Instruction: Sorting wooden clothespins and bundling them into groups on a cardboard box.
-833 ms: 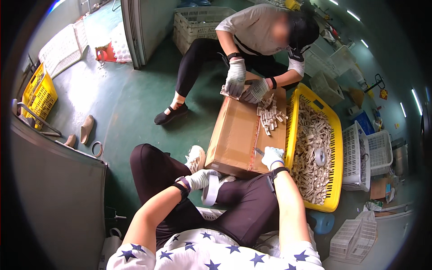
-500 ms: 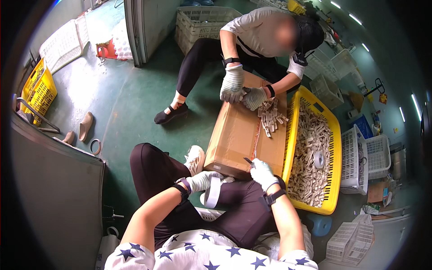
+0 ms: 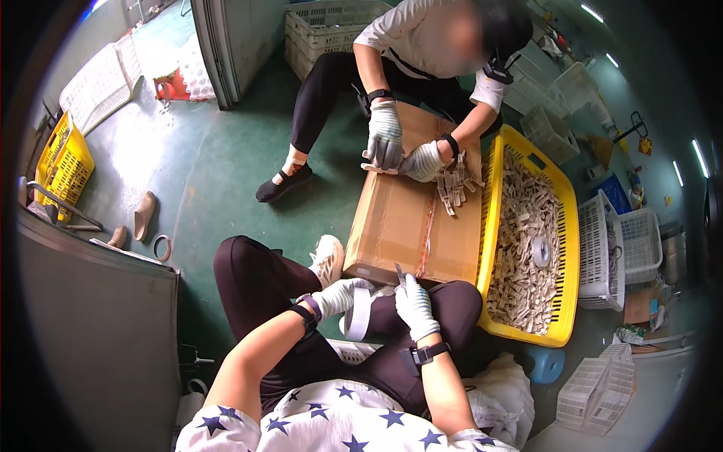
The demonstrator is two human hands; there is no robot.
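My left hand [image 3: 340, 296], in a striped white glove, is closed on a wide roll of white tape [image 3: 359, 316] above my lap. A small dark-bladed knife [image 3: 400, 274] points up from my right hand [image 3: 417, 310], which is also gloved and closed. Both hands are at the near edge of a cardboard box [image 3: 388, 222] with a reddish strip along its top. Across the box, a co-worker's gloved hands [image 3: 403, 151] hold a few pale strip-like pieces. A small pile of such pieces [image 3: 454, 188] lies on the box beside them.
Against the box's right side stands a yellow crate [image 3: 492, 215] full of pale pieces, with another tape roll [image 3: 541, 251] on top. White crates [image 3: 599, 260] stand farther right. A blue stool [image 3: 545, 364] is at lower right; a grey panel [image 3: 98, 331] stands left.
My right hand has moved left and toward me with the knife, off the box's near right edge. The left hand stays on the tape roll. The co-worker's hands have shifted slightly.
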